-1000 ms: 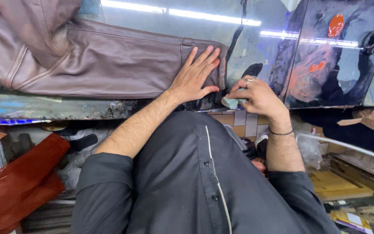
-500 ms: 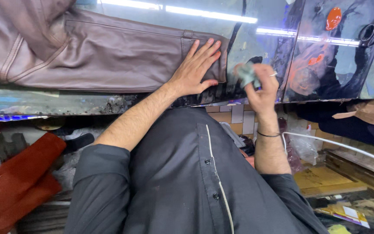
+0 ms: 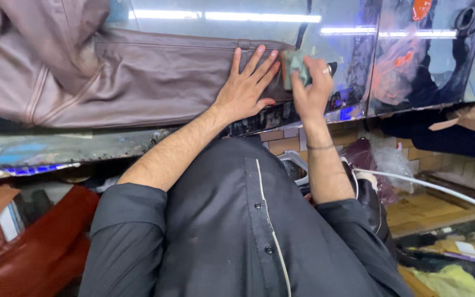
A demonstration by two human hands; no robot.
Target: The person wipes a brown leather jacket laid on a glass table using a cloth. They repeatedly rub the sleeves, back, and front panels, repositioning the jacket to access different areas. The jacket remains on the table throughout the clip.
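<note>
You stood at a long glossy worktable [image 3: 358,49] whose stained, reflective top mirrored the ceiling strip lights. Across it lay the large mauve-brown leather jacket [image 3: 138,82], its sleeve stretched flat toward you with the cuff end just under your hands. Your left hand [image 3: 246,91] rested palm-down on that cuff end, fingers spread wide and pressed flat to pin the leather, gripping nothing. Your right hand [image 3: 310,88], just beside it, was curled around a small greenish pad or sponge [image 3: 293,66], pinching it between thumb and fingers against the sleeve's edge. Whether the pad carried any polish or dye, you could not tell from this view.

Judging by how things lay, the work looked to be at the cuff only: the broad body of the jacket and the upper sleeve showed no clear difference in finish, so how much was already treated could not be told. A reddish-brown leather piece [image 3: 45,258] sat low at your left.
</note>
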